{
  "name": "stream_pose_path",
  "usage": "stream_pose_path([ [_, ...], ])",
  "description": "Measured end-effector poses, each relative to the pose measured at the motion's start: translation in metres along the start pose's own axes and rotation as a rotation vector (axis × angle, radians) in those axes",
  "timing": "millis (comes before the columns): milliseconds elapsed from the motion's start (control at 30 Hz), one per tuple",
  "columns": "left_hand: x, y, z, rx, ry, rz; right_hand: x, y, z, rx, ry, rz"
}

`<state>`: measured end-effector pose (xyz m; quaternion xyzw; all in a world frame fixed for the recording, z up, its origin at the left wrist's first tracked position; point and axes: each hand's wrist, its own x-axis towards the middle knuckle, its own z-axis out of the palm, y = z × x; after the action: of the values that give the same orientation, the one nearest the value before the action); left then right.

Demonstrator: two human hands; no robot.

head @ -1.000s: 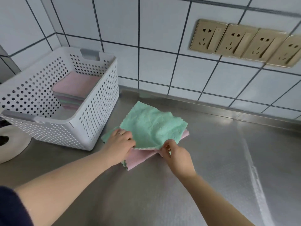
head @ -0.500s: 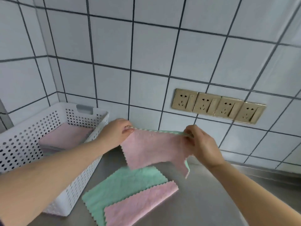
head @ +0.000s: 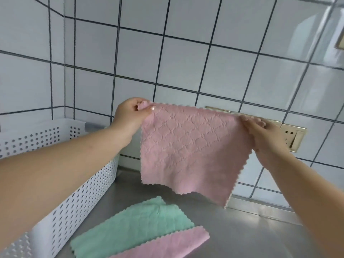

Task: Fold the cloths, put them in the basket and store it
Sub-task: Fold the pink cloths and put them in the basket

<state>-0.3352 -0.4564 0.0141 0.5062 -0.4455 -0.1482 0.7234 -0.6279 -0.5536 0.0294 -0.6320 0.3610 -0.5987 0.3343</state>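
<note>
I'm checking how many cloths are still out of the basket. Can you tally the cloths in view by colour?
Pink: 2, one held up by both top corners, one on the counter
Green: 1, on the counter
Total: 3
What is inside the basket is hidden.

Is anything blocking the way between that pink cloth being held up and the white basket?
Nothing visible does. The pink cloth hangs in the air, pinched at its top corners by the left hand and right hand. The basket stands just left of it, top open. The person's own left forearm reaches across above it.
</note>
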Motion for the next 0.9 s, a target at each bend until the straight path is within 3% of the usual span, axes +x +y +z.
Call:
stream_pose_path([
  [167, -0.059, 0.012, -0.021, -0.131, 0.020, 0.032, -0.061, -0.012, -0.030, 0.143, -0.067, -0.001],
  [400, -0.210, 0.028, -0.053, 0.068, -0.025, 0.034, -0.209, -0.015, -0.086, 0.050, -0.146, 0.140],
  [533, -0.313, 0.003, -0.084, 0.152, -0.195, 0.013, -0.311, 0.004, -0.115, -0.039, -0.238, 0.274],
  [667, -0.398, -0.028, -0.115, 0.186, -0.314, -0.230, -0.387, 0.035, -0.151, -0.102, -0.363, 0.427],
  [733, -0.425, -0.034, -0.124, 0.203, -0.379, -0.301, -0.408, 0.043, -0.162, -0.100, -0.409, 0.502],
  [900, -0.443, -0.032, -0.130, 0.295, -0.496, -0.290, -0.429, 0.048, -0.172, -0.258, -0.413, 0.515],
])
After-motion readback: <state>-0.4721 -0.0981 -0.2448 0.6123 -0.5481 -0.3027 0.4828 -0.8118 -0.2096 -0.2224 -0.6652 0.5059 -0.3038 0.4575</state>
